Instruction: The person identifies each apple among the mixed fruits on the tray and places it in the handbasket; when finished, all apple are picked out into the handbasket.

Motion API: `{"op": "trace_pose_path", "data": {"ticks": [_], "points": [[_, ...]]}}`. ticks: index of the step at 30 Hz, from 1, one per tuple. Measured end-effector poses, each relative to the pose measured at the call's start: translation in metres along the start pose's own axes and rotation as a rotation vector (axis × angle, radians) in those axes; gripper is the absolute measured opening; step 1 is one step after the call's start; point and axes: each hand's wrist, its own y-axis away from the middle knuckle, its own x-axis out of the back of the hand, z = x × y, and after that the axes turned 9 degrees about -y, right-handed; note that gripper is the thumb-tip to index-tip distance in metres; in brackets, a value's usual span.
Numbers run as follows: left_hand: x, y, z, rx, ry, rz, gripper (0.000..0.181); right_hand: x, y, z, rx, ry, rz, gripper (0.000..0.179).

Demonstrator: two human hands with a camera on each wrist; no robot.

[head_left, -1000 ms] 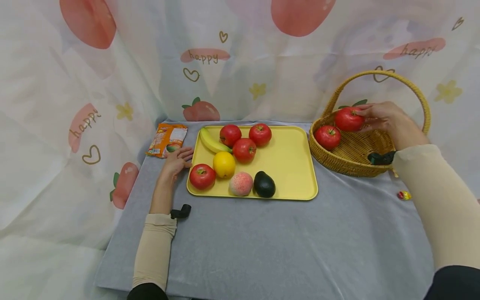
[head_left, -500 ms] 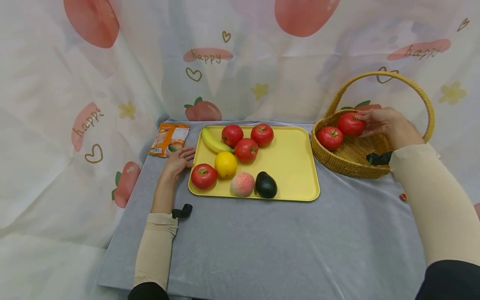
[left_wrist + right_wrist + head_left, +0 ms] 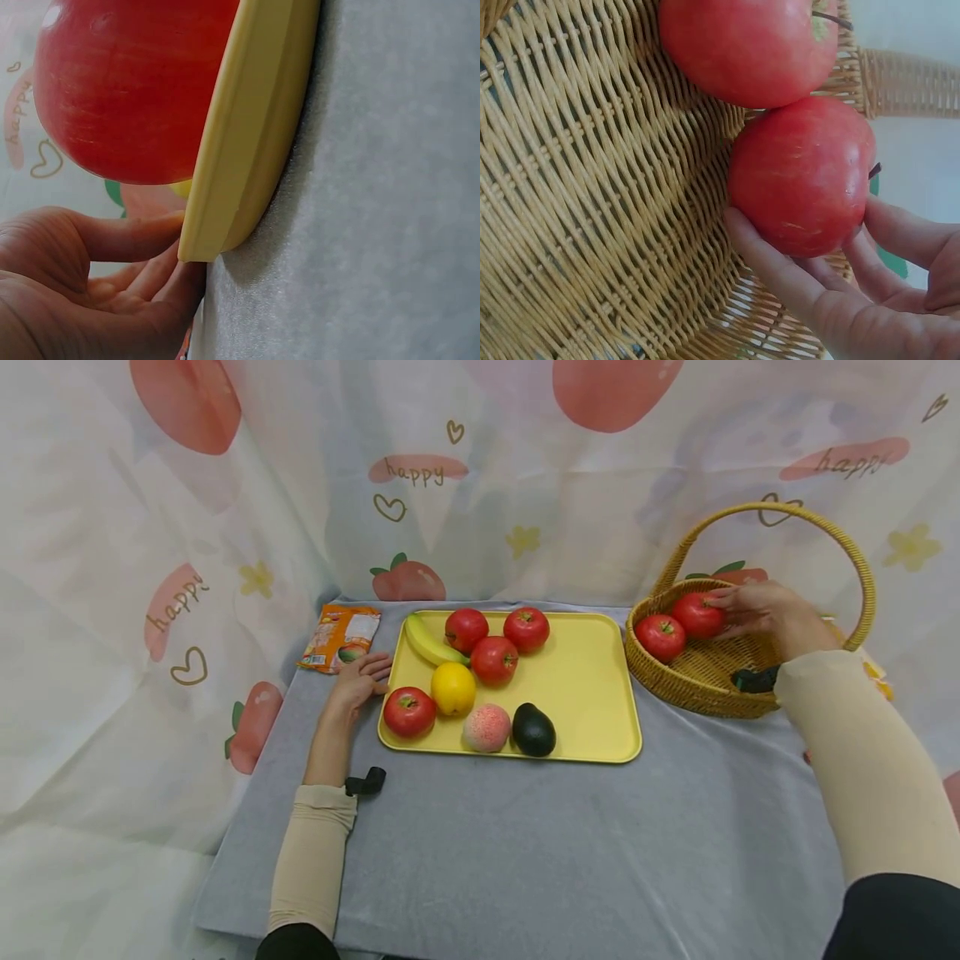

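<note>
My right hand holds a red apple inside the wicker basket, at its back left. In the right wrist view, thumb and fingers are round this apple, which sits against another red apple in the basket. My left hand rests at the left edge of the yellow tray, fingers straight. In the left wrist view its thumb touches the tray's rim, just below a red apple. The tips of its other fingers are hidden behind the tray.
The tray carries several red apples, a banana, a yellow round fruit, a peach and an avocado. An orange snack bag lies behind my left hand. The basket's tall handle arches over my right wrist.
My right hand has lowered the apple into the basket, beside the apple there. The left hand keeps its place at the tray edge. The head view has shifted slightly.
</note>
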Motion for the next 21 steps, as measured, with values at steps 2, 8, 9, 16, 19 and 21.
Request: {"op": "trace_pose_path", "data": {"ticks": [2, 8, 9, 16, 19, 21], "points": [[0.001, 0.0, -0.001, 0.0, -0.004, -0.002, 0.074, 0.0, -0.004, 0.001, -0.002, 0.003, -0.001, 0.035], [0.001, 0.0, -0.001, -0.004, -0.006, -0.016, 0.075, -0.003, -0.014, 0.006, 0.014, 0.046, 0.043, 0.025], [0.001, 0.001, 0.0, -0.003, -0.007, -0.015, 0.075, -0.004, -0.015, 0.007, 0.009, 0.051, 0.038, 0.024], [0.003, 0.001, 0.001, 0.006, -0.015, -0.018, 0.074, -0.006, -0.021, 0.01, -0.008, 0.029, 0.002, 0.033], [0.003, 0.001, 0.003, 0.012, -0.016, -0.016, 0.074, -0.007, -0.02, 0.011, -0.004, 0.038, -0.005, 0.028], [0.003, 0.001, 0.004, 0.014, -0.013, -0.017, 0.074, -0.006, -0.018, 0.011, 0.002, 0.06, 0.003, 0.028]]}}
